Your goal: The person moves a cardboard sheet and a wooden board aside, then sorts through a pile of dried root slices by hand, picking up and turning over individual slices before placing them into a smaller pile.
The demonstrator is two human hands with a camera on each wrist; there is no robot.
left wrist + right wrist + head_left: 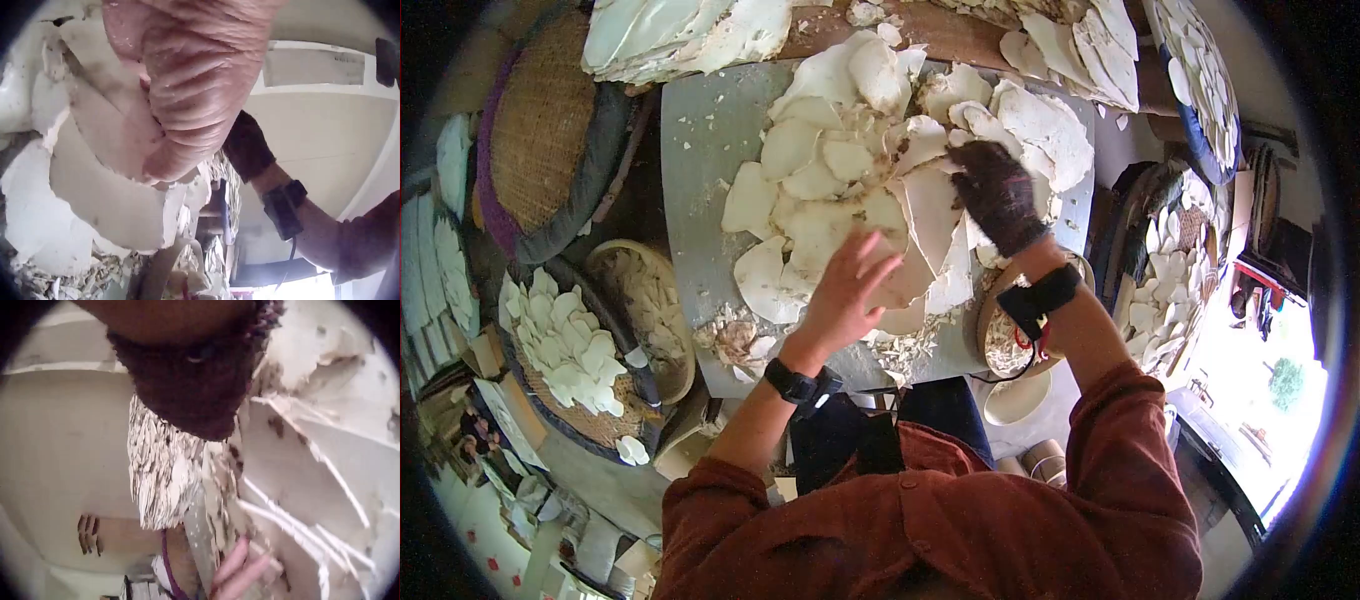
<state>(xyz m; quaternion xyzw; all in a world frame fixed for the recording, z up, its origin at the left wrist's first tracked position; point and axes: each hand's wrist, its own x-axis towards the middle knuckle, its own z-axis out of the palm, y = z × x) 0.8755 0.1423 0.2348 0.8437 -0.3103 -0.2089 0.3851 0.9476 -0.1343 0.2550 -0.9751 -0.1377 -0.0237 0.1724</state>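
Large pale, thin, brittle-looking pieces (840, 230) with brown-stained edges lie heaped on a grey metal table (700, 200). The bare left hand (852, 290) is over the near middle of the heap; in the left wrist view its thumb and fingers (187, 94) bend against a broad flat piece (106, 194). At the heap's right side is the right hand (1000, 200) in a dark knitted glove, beside an upright-edged sheet (930, 215). The right wrist view shows the glove (187, 387) from behind, its fingertips hidden, so its hold cannot be told.
Small broken flakes (900, 355) lie along the table's near edge. Round baskets of pale pieces (565, 340) stand on the left, with another basket (645, 310) of scraps beside the table. A bowl (1017, 398) is below the right edge. Stacked pieces (690, 35) lie beyond the table.
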